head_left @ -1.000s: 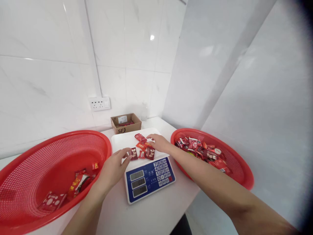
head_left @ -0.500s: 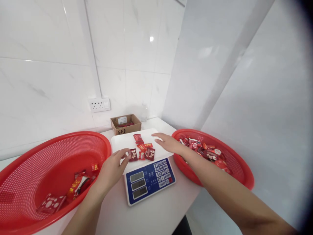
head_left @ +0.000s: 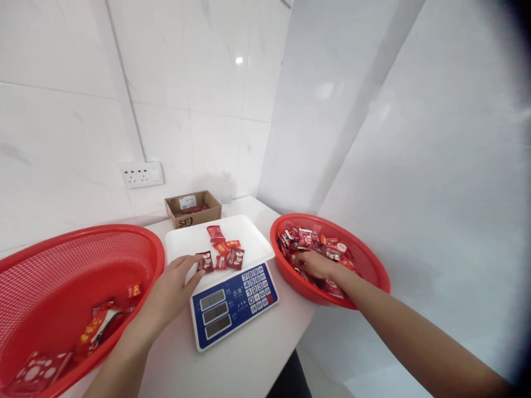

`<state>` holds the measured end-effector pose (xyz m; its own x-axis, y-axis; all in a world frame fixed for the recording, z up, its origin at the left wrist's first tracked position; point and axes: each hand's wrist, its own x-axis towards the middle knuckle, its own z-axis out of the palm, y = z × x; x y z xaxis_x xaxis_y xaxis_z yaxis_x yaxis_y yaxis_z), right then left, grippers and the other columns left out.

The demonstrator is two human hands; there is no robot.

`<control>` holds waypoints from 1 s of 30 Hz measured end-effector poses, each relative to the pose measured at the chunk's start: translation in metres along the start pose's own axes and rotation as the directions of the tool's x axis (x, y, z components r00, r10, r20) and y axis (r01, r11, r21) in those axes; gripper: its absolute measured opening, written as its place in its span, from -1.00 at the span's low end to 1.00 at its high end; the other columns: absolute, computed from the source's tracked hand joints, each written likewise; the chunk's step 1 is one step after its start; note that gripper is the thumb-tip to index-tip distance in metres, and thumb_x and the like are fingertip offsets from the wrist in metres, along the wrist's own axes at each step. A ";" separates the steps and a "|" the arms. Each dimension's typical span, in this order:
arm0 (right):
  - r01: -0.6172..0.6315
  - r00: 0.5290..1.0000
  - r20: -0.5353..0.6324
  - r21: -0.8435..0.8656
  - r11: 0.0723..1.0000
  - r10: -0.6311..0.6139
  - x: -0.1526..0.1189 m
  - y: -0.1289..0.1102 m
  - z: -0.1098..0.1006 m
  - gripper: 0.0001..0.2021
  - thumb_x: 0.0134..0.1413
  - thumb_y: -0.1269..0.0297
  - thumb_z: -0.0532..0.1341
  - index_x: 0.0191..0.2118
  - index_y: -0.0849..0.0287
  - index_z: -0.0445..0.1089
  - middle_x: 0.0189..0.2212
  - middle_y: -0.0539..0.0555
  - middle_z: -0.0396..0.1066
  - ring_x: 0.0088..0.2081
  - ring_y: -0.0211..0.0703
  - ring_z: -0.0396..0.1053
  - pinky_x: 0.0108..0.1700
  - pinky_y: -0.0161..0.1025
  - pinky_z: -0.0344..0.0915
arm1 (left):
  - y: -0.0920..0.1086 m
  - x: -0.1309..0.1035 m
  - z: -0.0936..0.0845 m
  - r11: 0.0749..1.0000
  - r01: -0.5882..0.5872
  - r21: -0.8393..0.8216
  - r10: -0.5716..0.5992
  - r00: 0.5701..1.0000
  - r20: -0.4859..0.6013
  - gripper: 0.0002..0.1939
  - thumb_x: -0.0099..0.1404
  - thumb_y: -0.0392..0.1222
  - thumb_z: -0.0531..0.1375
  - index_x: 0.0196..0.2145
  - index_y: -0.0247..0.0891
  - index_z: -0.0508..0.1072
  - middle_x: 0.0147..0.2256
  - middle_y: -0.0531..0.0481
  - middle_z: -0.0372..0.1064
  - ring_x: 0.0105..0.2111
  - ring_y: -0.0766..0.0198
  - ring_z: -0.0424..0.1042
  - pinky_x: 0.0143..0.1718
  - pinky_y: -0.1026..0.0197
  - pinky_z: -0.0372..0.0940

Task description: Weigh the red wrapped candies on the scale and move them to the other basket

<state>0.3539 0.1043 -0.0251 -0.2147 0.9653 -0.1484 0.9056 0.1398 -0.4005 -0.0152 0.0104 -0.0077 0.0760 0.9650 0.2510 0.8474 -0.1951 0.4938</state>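
Observation:
My left hand [head_left: 174, 287] is at the near left of the white scale tray [head_left: 244, 229]. Its thumb and forefinger close on the left edge of a dark red wrapped candy [head_left: 206, 262], which lies on the tray. Beside it are another dark red candy [head_left: 235, 258], a small red one [head_left: 220, 262], orange-red ones [head_left: 226, 246] and a red packet [head_left: 216, 233]. My right hand [head_left: 317, 265] is down in the right red basket [head_left: 375, 271], among many wrapped candies [head_left: 332, 253]. Its fingers are curled, and their tips are hidden in the pile.
The scale's blue keypad panel [head_left: 234, 307] faces me on the white table [head_left: 257, 342]. On the left stands a large red basket [head_left: 155, 243] with several packets [head_left: 97, 329]. Behind the scale are a cardboard box [head_left: 203, 218] and a clear bottle [head_left: 226, 188], near the tiled wall.
My right hand has moved from above the tray's right side into the right basket. My left hand stays at the dark red candy. The view has turned right.

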 end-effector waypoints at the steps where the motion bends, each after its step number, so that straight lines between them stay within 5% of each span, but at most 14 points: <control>1: 0.011 1.000 -0.006 -0.001 1.000 -0.011 0.002 0.001 -0.001 -0.84 -0.20 0.52 0.17 -0.49 0.18 0.47 -0.45 0.05 0.49 -0.40 -0.15 0.39 -0.33 -0.30 0.23 | -0.001 0.000 0.000 1.000 -0.002 0.000 0.002 1.000 -0.002 -0.65 0.30 0.00 -0.04 -0.05 -0.15 0.32 -0.02 -0.07 0.32 -0.03 0.10 0.32 -0.08 0.08 0.26; 14: 0.034 0.961 -0.273 -0.077 0.996 -0.054 0.011 -0.008 -0.033 -0.81 -0.03 0.49 0.05 -0.41 0.14 0.38 -0.38 0.04 0.46 -0.32 -0.19 0.37 -0.23 -0.30 0.20 | -0.002 0.001 -0.001 1.000 0.003 -0.029 -0.003 1.000 0.008 -0.65 0.30 -0.01 -0.03 -0.04 -0.16 0.32 -0.03 -0.08 0.32 -0.04 0.10 0.32 -0.07 0.07 0.25; 20: 0.213 0.908 -0.390 0.121 0.970 -0.151 0.020 -0.056 -0.035 -0.87 0.03 0.33 0.05 -0.38 0.13 0.33 -0.37 0.04 0.45 -0.31 -0.18 0.37 -0.22 -0.27 0.23 | 0.000 -0.002 -0.004 0.997 -0.013 -0.074 0.013 1.000 0.007 -0.66 0.30 -0.08 -0.02 -0.02 -0.16 0.33 -0.03 -0.10 0.32 -0.04 0.09 0.31 -0.05 0.04 0.24; 30: 0.295 0.948 -0.223 0.362 0.884 -0.226 0.056 -0.152 0.019 -0.89 -0.03 0.42 0.10 -0.37 0.16 0.35 -0.44 -0.02 0.43 -0.51 -0.31 0.35 -0.36 -0.30 0.31 | 0.006 -0.005 -0.009 0.997 -0.032 -0.071 0.033 0.999 0.006 -0.67 0.31 -0.09 -0.01 -0.02 -0.18 0.33 -0.01 -0.10 0.32 -0.01 0.10 0.30 -0.04 0.06 0.23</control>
<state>0.1978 0.1329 0.0105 -0.3264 0.9331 0.1509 0.6052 0.3289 -0.7250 -0.0152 0.0025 0.0012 0.1068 0.9592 0.2617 0.8051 -0.2379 0.5433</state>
